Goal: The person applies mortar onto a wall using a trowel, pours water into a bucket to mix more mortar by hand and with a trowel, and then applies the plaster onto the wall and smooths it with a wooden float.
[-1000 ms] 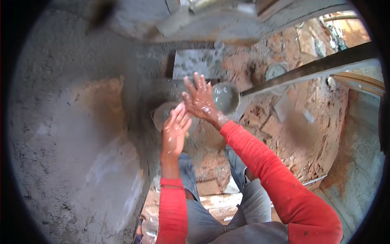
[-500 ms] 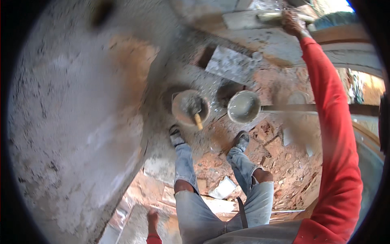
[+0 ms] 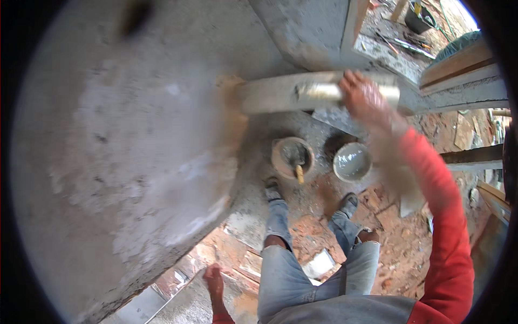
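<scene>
My right hand (image 3: 367,100), its arm in a red sleeve, is closed round the handle of a long, pale plastering float (image 3: 270,96). The float lies crosswise in front of me, its left end close to the grey plastered wall (image 3: 145,156); I cannot tell if they touch. Down at the lower left hangs my left hand (image 3: 213,278), empty, its fingers loosely apart beside the wall's lower edge. Below the float stands a bucket of grey mortar (image 3: 277,160) with a trowel (image 3: 299,174) in it, its yellowish handle sticking out.
Right of the mortar stands a pale bucket of watery liquid (image 3: 352,162). Broken bricks and rubble (image 3: 318,232) cover the ground around my feet. A dark bucket (image 3: 420,20) and tools lie beyond the opening at the upper right. A beam (image 3: 469,156) juts in from the right.
My right hand has brought the float down and nearer, toward the left wall. My left hand has come further into view. The whole view has shifted, with the buckets now further right.
</scene>
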Demonstrator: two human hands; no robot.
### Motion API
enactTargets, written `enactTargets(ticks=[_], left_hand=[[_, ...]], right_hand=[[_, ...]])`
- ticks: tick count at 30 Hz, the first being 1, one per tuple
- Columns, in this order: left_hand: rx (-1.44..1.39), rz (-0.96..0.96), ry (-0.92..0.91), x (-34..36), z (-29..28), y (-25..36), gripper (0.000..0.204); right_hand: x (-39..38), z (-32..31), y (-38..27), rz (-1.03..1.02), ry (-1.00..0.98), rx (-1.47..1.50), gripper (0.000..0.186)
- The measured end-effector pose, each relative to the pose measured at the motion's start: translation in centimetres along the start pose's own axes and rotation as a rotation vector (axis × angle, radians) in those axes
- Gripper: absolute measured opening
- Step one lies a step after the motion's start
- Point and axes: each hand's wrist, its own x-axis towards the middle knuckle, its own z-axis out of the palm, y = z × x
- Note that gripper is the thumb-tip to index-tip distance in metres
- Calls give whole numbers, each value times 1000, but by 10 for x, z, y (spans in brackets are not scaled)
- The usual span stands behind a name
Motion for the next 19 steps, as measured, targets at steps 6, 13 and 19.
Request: enactTargets(ticks=[6, 13, 19], left_hand=[[22, 168, 733, 35, -164, 246, 40], [134, 385, 1540, -32, -366, 259, 47], [-202, 44, 1395, -36, -535, 100, 77]], right_hand=[[2, -97, -174, 363, 73, 760, 44], [106, -136, -313, 730, 714, 1401, 36], [206, -162, -373, 831, 538, 1560, 62]])
